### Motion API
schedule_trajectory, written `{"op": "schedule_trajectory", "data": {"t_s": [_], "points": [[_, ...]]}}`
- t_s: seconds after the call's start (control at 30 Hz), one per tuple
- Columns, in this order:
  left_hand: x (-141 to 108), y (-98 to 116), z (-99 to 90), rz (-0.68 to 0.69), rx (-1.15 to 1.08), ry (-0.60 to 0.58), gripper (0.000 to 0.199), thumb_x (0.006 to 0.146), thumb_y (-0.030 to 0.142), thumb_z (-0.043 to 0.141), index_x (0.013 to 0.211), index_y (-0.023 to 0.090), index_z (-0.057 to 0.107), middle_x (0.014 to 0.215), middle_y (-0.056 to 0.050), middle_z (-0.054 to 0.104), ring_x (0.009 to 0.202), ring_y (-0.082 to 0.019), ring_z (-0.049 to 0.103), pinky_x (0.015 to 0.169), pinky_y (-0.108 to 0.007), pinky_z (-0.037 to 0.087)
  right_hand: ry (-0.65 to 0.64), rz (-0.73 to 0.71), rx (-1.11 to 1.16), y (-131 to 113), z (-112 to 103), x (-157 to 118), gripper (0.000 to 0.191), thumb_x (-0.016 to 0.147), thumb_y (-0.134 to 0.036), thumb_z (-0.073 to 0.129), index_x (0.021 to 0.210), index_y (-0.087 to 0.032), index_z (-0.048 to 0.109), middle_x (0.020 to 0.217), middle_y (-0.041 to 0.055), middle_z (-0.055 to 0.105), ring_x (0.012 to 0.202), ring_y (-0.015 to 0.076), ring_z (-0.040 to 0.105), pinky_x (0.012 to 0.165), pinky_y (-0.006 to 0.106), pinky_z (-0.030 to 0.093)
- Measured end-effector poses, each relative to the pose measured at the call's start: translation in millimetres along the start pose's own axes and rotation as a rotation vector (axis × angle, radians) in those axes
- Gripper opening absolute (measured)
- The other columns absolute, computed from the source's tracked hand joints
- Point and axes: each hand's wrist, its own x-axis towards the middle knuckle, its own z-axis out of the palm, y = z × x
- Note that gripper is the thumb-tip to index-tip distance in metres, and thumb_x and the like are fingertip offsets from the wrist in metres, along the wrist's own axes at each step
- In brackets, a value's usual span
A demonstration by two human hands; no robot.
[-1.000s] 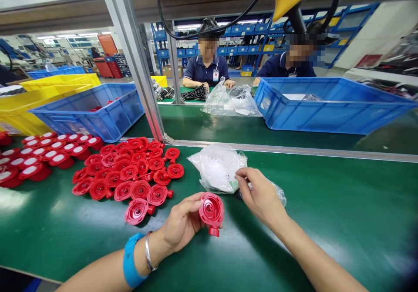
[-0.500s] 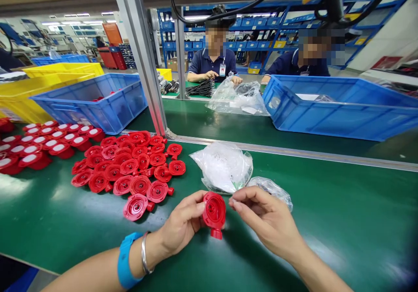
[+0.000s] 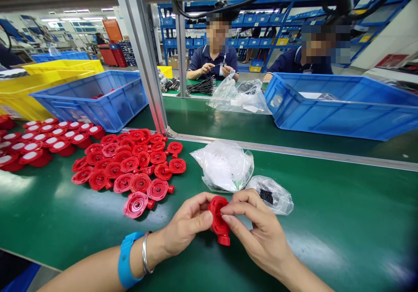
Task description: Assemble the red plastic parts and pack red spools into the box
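Note:
Between thumb and fingers, my left hand [image 3: 187, 222] grips a red plastic housing [image 3: 219, 235], its round hollow facing me and its short spout pointing down. The pinched fingertips of my right hand [image 3: 257, 222] reach into that hollow; whatever they hold is too small or hidden to name. Just beyond my hands lie a clear bag with white contents [image 3: 225, 163] and a smaller clear bag [image 3: 277, 198] with black pieces inside. Many similar red housings [image 3: 139, 183] are spread on the green bench to the left of my hands.
Red cups with white round tops [image 3: 58, 146] stand at the far left, before a blue bin [image 3: 98, 102] and yellow bins [image 3: 35, 87]. A metal post [image 3: 142, 57] rises from the bench. Across it are another blue bin [image 3: 342, 118], a plastic bag [image 3: 241, 96] and two co-workers [image 3: 212, 59].
My right fingertips have moved left and into the housing's hollow. The housing has turned and shifted slightly right. Across the bench, a co-worker's hands have risen.

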Motion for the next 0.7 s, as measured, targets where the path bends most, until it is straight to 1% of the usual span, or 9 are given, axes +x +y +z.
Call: {"op": "schedule_trajectory", "data": {"t_s": [0.1, 0.23, 0.4, 0.57, 0.63, 0.7], "points": [[0.8, 0.1, 0.2, 0.013, 0.011, -0.012, 0.035, 0.083, 0.038, 0.072, 0.109, 0.016, 0.065, 0.091, -0.004, 0.064, 0.078, -0.01, 0.06, 0.071, -0.018, 0.046, 0.0, -0.011, -0.01, -0.3, -0.2, 0.7, 0.014, 0.087, -0.013, 0.062, 0.095, -0.023, 0.066, 0.083, 0.0009, 0.055, 0.08, 0.0118, 0.054, 0.07, 0.026, 0.048], [2.3, -1.8, -0.6, -0.003, 0.024, 0.011, 0.042, 0.079, 0.04, 0.076, 0.109, 0.013, 0.064, 0.094, -0.005, 0.062, 0.082, -0.01, 0.058, 0.075, -0.018, 0.046, 0.031, -0.048, -0.069, -1.5, -0.6, 1.3, 0.014, 0.085, -0.011, 0.063, 0.094, -0.02, 0.067, 0.081, 0.0016, 0.056, 0.078, 0.0118, 0.054, 0.067, 0.026, 0.048], [1.4, -4.0, -0.6, 0.002, 0.044, 0.019, 0.043, 0.077, 0.039, 0.077, 0.108, 0.013, 0.063, 0.095, -0.006, 0.062, 0.079, -0.01, 0.059, 0.073, -0.02, 0.048, 0.031, -0.095, -0.106, -5.6, -2.6, 2.6, 0.016, 0.083, -0.008, 0.064, 0.094, -0.019, 0.068, 0.078, 0.0016, 0.058, 0.076, 0.0118, 0.053, 0.066, 0.027, 0.048], [1.5, -3.4, 0.1, -0.005, 0.053, 0.019, 0.043, 0.077, 0.039, 0.078, 0.108, 0.012, 0.062, 0.094, -0.006, 0.063, 0.078, -0.01, 0.062, 0.072, -0.02, 0.051, 0.004, -0.062, -0.046, -6.0, -5.9, 4.0, 0.017, 0.083, -0.01, 0.065, 0.094, -0.022, 0.069, 0.076, -0.0002, 0.058, 0.072, 0.0108, 0.054, 0.062, 0.025, 0.048], [2.2, -1.8, 1.0, -0.036, 0.023, 0.032, 0.043, 0.076, 0.041, 0.078, 0.105, 0.013, 0.063, 0.092, -0.006, 0.064, 0.076, -0.011, 0.064, 0.07, -0.02, 0.052, -0.01, -0.031, -0.026, -5.1, -8.3, 4.2, 0.018, 0.083, -0.011, 0.066, 0.096, -0.023, 0.07, 0.077, 0.0, 0.059, 0.073, 0.0112, 0.055, 0.063, 0.026, 0.049], [2.6, 0.4, 2.1, -0.08, -0.009, 0.063, 0.043, 0.076, 0.043, 0.077, 0.103, 0.013, 0.063, 0.088, -0.005, 0.065, 0.073, -0.012, 0.065, 0.069, -0.023, 0.055, -0.02, -0.022, -0.017, -5.0, -11.2, 4.8, 0.021, 0.083, -0.011, 0.065, 0.101, -0.023, 0.069, 0.082, 0.0016, 0.06, 0.077, 0.0126, 0.056, 0.065, 0.028, 0.05]]}}
